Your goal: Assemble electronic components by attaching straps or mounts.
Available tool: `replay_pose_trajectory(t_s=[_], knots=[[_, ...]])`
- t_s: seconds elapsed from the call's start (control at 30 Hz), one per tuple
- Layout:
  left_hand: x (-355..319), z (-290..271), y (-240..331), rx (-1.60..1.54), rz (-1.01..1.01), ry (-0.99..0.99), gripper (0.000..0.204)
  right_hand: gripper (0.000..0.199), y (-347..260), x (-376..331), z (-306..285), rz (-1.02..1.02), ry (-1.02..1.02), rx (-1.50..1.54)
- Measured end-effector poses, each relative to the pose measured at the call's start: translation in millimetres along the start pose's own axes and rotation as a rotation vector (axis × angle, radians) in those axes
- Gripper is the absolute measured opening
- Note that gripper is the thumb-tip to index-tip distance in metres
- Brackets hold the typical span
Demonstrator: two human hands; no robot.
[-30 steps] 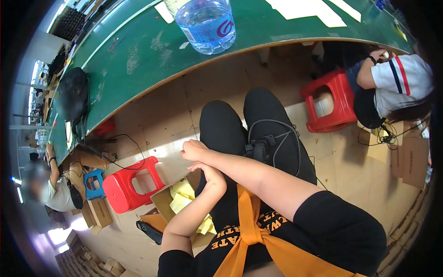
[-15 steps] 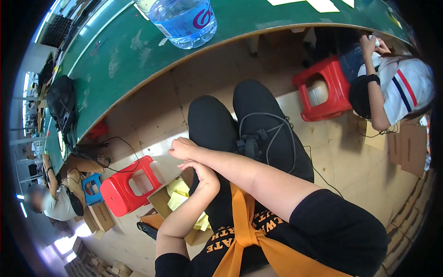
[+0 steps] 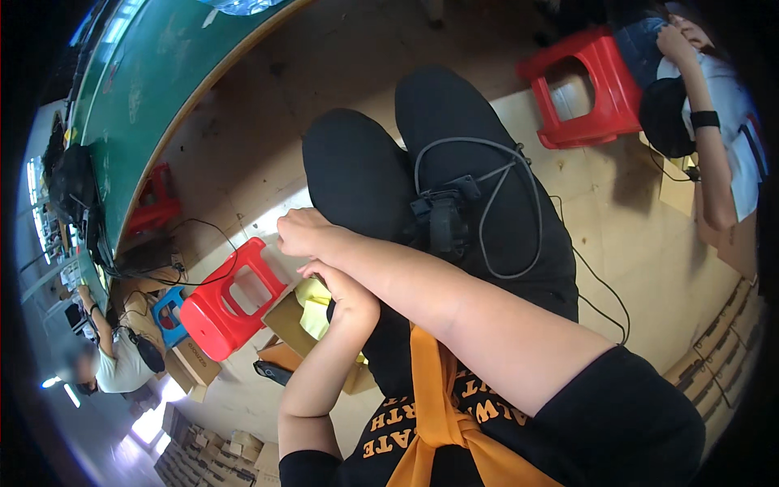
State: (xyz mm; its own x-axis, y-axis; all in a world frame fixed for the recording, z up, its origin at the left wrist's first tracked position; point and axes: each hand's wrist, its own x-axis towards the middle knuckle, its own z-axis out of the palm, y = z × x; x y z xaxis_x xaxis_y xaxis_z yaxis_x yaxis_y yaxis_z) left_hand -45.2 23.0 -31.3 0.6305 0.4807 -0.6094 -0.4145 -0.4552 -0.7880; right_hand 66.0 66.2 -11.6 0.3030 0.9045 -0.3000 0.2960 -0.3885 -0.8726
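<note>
- Left hand curls loosely over an open cardboard box, fingers touching soft yellow pieces inside; grip unclear.
- Right hand reaches across the left knee, fingers closed; contents hidden.
- Black clip-on device with looped cable rests on thigh.
- Red plastic stool just beside box.

Right hand beside left knee, left hand over cardboard box of yellow pieces

Red stool, yellow cloth (brown box)
</note>
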Motion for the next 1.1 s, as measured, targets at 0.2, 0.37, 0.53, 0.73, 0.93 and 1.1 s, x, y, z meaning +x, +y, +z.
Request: replay_pose_trajectory(t_s=[0.2, 0.37, 0.53, 0.73, 0.93, 1.1], knots=[[-4, -18, -21, -0.049, 0.087, -0.038, 0.026, 0.024, 4, 2, -4, -0.022, 0.029, 0.053], [-5, -14, -19, -0.102, 0.058, -0.021, 0.03, 0.017, 3, 9, -2, 0.026, -0.05, 0.051], [-7, -30, -43, -0.214, 0.134, -0.023, 0.033, 0.017, 9, 20, 7, 0.036, -0.033, 0.004], [-5, -45, -63, -0.355, 0.232, -0.137, 0.034, 0.016, 10, 25, 7, 0.037, -0.032, -0.006], [-2, -31, -53, -0.453, 0.215, -0.094, 0.033, 0.014, 10, 26, 8, 0.04, -0.042, -0.116], [1, -37, -54, -0.401, 0.188, -0.121, 0.034, 0.015, 10, 29, 4, 0.039, -0.125, -0.149]])
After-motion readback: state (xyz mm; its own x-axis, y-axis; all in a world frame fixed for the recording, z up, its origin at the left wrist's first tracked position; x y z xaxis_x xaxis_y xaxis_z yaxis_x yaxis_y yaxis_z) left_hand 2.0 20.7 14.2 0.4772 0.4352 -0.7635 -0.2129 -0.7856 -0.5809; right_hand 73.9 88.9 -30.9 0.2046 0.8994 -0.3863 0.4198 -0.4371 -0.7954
